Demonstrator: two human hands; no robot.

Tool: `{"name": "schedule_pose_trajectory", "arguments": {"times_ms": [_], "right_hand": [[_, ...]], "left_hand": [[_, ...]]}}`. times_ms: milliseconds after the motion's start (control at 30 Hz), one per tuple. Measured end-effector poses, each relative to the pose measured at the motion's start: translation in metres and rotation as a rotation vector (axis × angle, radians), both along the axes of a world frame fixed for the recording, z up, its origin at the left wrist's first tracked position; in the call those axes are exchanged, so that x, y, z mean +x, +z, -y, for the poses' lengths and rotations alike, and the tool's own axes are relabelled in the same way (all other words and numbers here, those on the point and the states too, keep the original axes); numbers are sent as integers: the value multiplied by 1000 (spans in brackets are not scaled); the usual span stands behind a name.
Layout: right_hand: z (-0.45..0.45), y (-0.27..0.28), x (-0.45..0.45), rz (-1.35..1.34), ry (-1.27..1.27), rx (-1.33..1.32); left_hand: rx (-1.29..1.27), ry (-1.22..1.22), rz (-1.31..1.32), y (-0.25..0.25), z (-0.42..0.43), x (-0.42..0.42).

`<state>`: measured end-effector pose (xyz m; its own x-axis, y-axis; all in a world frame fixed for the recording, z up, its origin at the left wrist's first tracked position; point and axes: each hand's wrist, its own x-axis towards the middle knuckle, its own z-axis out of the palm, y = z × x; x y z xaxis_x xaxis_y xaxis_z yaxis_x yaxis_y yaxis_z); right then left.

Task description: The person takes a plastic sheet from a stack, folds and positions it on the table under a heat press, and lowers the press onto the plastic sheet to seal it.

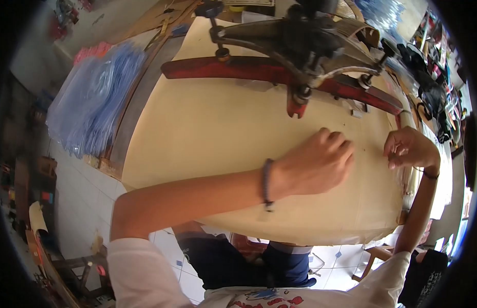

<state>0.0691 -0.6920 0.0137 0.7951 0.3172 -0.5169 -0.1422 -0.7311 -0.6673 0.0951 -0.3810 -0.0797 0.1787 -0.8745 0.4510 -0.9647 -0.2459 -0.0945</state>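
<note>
My left hand (315,161) reaches across a tan sheet-covered table (207,123). Its fingers are curled into a fist with the back of the hand facing up; anything inside is hidden. Farther right, my right hand (412,148) hovers by the table's right edge, its fingers loosely bent and a gap showing between thumb and fingertips. I make out nothing held in it. Beyond both hands stands a dark metal press head (310,46) with spread arms, fixed to a long red bar (223,68). A small light-coloured piece (356,113) lies on the sheet near the bar.
Stacked clear bluish plastic sheets (94,97) lie at the left, with more plastic (379,18) at the back right. A roller-like tube (412,174) runs along the table's right side. Cluttered dark items (431,87) line the right. A wooden stool (372,259) stands below.
</note>
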Motion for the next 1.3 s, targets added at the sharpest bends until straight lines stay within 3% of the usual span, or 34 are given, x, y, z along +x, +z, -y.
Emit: {"name": "schedule_pose_trajectory", "arguments": {"times_ms": [33,133,233,333,433,700,800,933,967,1100,1300], "right_hand": [[0,-4,1,16,44,64],[-18,-21,4,77,176,220],[-53,-29,8,65,251,277],[-72,-39,3,95,252,311],[-97,-51,2,151,297,483],[-149,-67,11,333,308,667],[-156,-64,12,446,310,604],[-129,-20,3,336,195,94],[-115,-15,2,416,217,24],[-74,-2,2,250,-86,-368],[-62,-18,11,234,-46,-338]], "left_hand": [[-123,-20,87,-2,-21,4],[-154,-79,98,-2,-73,30],[-36,16,35,5,-114,55],[-151,141,30,0,-127,70],[-70,264,53,4,-130,71],[-178,291,-161,-1,-127,73],[-170,313,-192,2,-127,73],[-126,328,-222,5,-125,75],[-110,319,-236,8,-125,74],[-82,341,-237,10,-122,73],[-39,338,-237,13,-119,73]]}}
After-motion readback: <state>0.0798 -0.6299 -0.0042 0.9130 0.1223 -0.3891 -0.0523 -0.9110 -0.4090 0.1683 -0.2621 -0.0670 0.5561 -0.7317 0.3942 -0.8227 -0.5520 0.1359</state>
